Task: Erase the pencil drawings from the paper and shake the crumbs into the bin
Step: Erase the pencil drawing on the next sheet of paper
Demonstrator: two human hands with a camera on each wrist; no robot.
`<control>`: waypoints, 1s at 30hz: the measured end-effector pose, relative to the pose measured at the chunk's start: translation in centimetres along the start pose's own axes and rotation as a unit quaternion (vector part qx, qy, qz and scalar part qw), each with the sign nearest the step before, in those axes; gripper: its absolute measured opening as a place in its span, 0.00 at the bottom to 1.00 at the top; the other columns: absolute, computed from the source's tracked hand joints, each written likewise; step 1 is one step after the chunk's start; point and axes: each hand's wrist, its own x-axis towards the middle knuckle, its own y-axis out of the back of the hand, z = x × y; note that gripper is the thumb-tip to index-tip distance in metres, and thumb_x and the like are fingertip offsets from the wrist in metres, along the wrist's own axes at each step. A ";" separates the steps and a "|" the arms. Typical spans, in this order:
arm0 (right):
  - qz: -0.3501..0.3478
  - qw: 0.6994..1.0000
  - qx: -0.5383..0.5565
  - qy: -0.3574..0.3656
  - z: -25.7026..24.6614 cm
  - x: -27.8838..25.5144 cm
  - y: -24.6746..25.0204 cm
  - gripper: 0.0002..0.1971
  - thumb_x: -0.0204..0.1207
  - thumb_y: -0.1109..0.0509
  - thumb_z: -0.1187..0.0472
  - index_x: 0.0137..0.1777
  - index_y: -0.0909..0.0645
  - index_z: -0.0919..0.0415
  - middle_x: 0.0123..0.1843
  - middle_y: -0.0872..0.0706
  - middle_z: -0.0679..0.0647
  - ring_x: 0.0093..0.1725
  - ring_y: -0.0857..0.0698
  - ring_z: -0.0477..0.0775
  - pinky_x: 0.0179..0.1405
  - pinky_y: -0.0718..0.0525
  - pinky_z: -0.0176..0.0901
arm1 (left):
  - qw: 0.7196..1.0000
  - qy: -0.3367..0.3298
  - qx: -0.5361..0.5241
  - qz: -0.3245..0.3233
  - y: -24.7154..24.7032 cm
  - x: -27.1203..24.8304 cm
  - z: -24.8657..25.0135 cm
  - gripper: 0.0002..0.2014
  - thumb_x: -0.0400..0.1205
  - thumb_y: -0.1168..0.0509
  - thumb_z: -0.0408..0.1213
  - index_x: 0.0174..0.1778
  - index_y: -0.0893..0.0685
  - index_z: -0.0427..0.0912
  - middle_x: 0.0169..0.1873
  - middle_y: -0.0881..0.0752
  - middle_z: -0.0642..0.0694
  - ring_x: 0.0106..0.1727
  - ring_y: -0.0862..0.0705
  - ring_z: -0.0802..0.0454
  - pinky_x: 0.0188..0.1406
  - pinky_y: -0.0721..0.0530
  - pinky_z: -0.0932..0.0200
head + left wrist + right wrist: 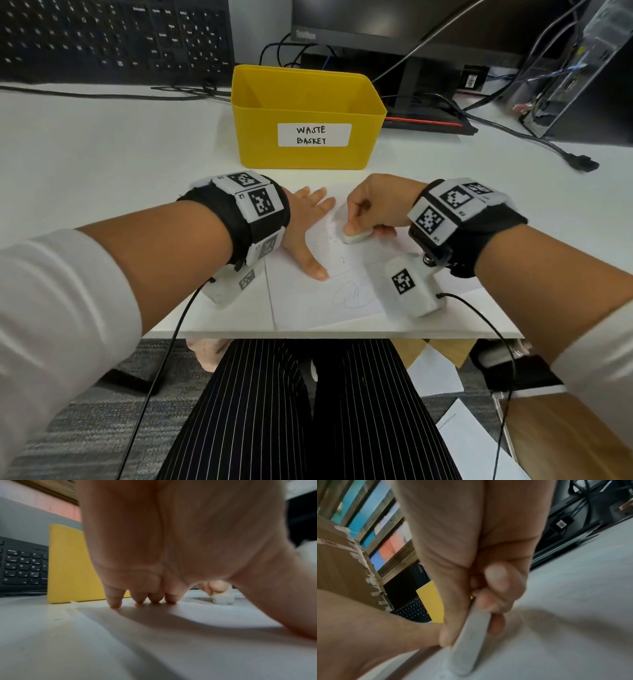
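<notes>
A white sheet of paper [308, 301] lies at the desk's near edge with faint pencil scribbles [352, 296] on it. My left hand [306, 233] lies flat on the paper's left part, fingers spread and pressing it down; the left wrist view shows its fingertips [116, 603] on the sheet. My right hand [373, 212] pinches a white eraser [356, 237] between thumb and fingers, its end down on the paper beside the left hand. The eraser [471, 642] fills the right wrist view and the eraser [223, 599] shows small beyond my left palm. The yellow bin [305, 116], labelled "WASTE BASKET", stands just behind the paper.
A black keyboard [113, 37] leans at the back left. A monitor base [428, 102], a computer case [582, 75] and loose cables [548, 144] crowd the back right. The desk edge [342, 334] is right under my wrists, with my lap below.
</notes>
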 end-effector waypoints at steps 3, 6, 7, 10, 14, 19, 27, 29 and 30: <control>0.025 0.999 -0.041 0.004 -0.8 1.0 0.3 0.12 0.71 0.24 0.58 0.29 0.21 0.54 0.22 0.21 0.51 0.13 0.26 0.40 0.27 0.22 0.38 | 1.000 -0.005 -0.008 -0.001 0.0 0.0 -0.1 0.61 0.68 0.32 0.67 0.81 0.70 0.47 0.81 0.70 0.45 0.82 0.66 0.42 0.80 0.56 0.37; 0.102 0.994 -0.048 0.009 -1.4 1.8 0.0 0.11 0.72 0.25 0.56 0.31 0.21 0.55 0.23 0.22 0.48 0.18 0.24 0.42 0.29 0.22 0.37 | 1.000 -0.013 -0.027 -0.003 0.1 -0.2 -0.1 0.60 0.69 0.31 0.64 0.81 0.69 0.50 0.81 0.69 0.44 0.82 0.67 0.41 0.80 0.58 0.37; 0.115 0.992 -0.047 0.012 -1.3 1.7 -0.2 0.10 0.72 0.25 0.56 0.32 0.21 0.56 0.21 0.22 0.45 0.18 0.23 0.42 0.28 0.23 0.33 | 1.000 -0.012 -0.028 0.000 0.0 -0.2 -0.1 0.60 0.69 0.31 0.64 0.81 0.69 0.50 0.81 0.69 0.44 0.82 0.67 0.41 0.80 0.58 0.37; 0.071 0.997 -0.025 0.005 -0.3 0.5 -0.4 0.12 0.72 0.25 0.59 0.29 0.21 0.56 0.13 0.23 0.44 0.13 0.25 0.37 0.21 0.27 0.27 | 1.000 -0.011 -0.009 0.006 0.0 -0.1 0.0 0.62 0.69 0.32 0.66 0.81 0.70 0.46 0.81 0.69 0.45 0.82 0.66 0.41 0.81 0.57 0.38; 0.009 1.000 -0.014 -0.005 -0.8 0.3 0.0 0.12 0.71 0.24 0.59 0.29 0.19 0.57 0.18 0.21 0.48 0.14 0.25 0.40 0.20 0.22 0.31 | 1.000 -0.015 -0.010 0.000 -0.1 0.0 0.0 0.62 0.68 0.32 0.66 0.81 0.70 0.47 0.81 0.70 0.45 0.82 0.67 0.41 0.81 0.58 0.39; 0.127 0.992 -0.015 -0.009 -1.8 1.5 -0.7 0.16 0.72 0.25 0.58 0.26 0.25 0.55 0.17 0.23 0.47 0.17 0.23 0.45 0.30 0.20 0.41 | 0.999 -0.035 -0.030 0.016 -0.3 0.1 -0.2 0.59 0.69 0.30 0.64 0.81 0.67 0.52 0.81 0.68 0.45 0.82 0.66 0.39 0.79 0.59 0.38; 0.034 0.999 -0.002 -0.016 -1.9 0.9 -0.7 0.12 0.70 0.23 0.58 0.29 0.19 0.58 0.17 0.20 0.49 0.15 0.23 0.47 0.30 0.18 0.42 | 0.999 -0.030 -0.020 0.018 -0.5 0.5 -0.4 0.61 0.67 0.31 0.66 0.81 0.68 0.51 0.81 0.68 0.46 0.82 0.66 0.40 0.79 0.57 0.37; 0.082 0.996 -0.008 -0.017 -2.2 1.5 -0.8 0.14 0.72 0.25 0.58 0.27 0.23 0.56 0.11 0.23 0.46 0.12 0.25 0.44 0.27 0.20 0.38 | 0.999 -0.031 -0.028 0.016 -0.4 0.3 -0.3 0.60 0.68 0.30 0.64 0.82 0.67 0.52 0.82 0.67 0.48 0.82 0.66 0.40 0.79 0.57 0.37; 0.092 0.996 -0.007 -0.017 -2.3 1.5 -0.8 0.14 0.72 0.25 0.58 0.27 0.24 0.56 0.12 0.23 0.47 0.12 0.25 0.44 0.27 0.20 0.38 | 0.999 -0.030 -0.032 0.016 -0.4 0.3 -0.3 0.60 0.68 0.30 0.64 0.82 0.67 0.53 0.82 0.67 0.48 0.82 0.66 0.41 0.79 0.57 0.38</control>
